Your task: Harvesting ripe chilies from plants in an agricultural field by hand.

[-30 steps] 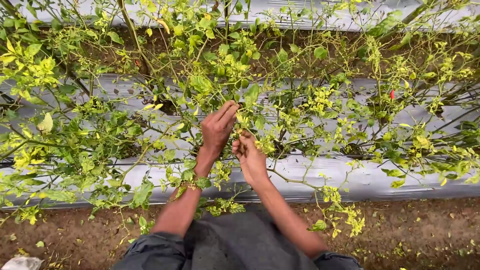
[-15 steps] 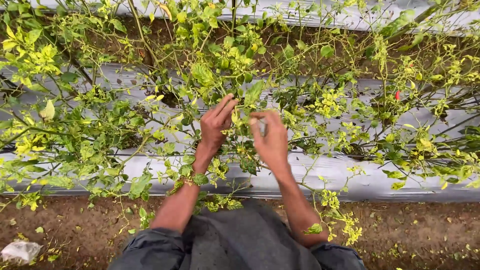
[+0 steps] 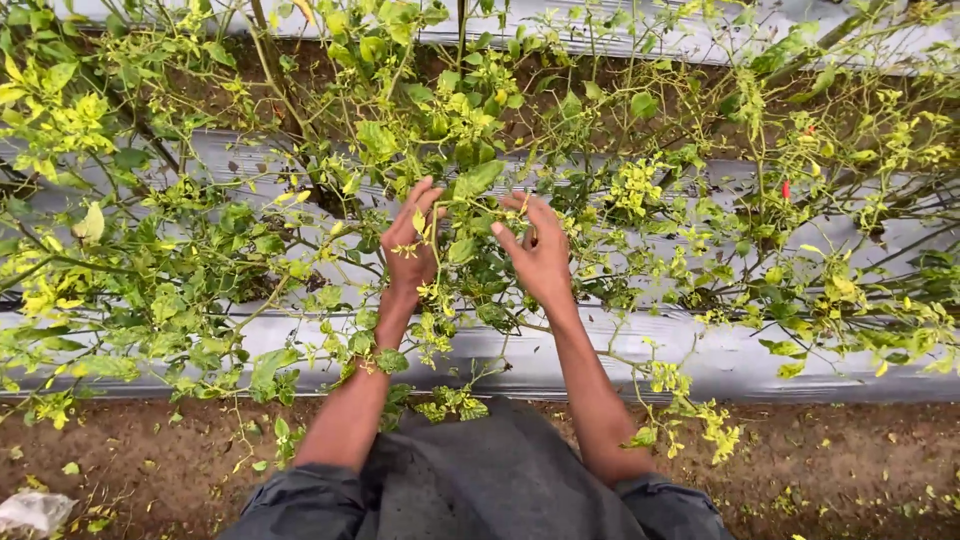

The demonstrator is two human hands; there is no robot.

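Note:
Both my hands are raised into a leafy chilli plant (image 3: 470, 190) with green and yellowed leaves. My left hand (image 3: 410, 240) has its fingers apart, its fingertips touching leaves and thin stems. My right hand (image 3: 538, 250) is close beside it, fingers curled around a thin twig or stem near a large green leaf (image 3: 478, 178). Whether a fruit sits in either hand is hidden by leaves. A small red chilli (image 3: 786, 188) hangs on a branch far to the right, out of my hands' reach.
Silver plastic mulch (image 3: 720, 365) covers the raised bed below the plants. Bare brown soil (image 3: 850, 460) with fallen yellow leaves runs along the near side. A crumpled pale bag or wrapper (image 3: 35, 510) lies at the bottom left. Branches spread across the whole width.
My right hand rose from beside the left wrist to the height of the left hand and now grips a stem. The left hand stayed among the leaves.

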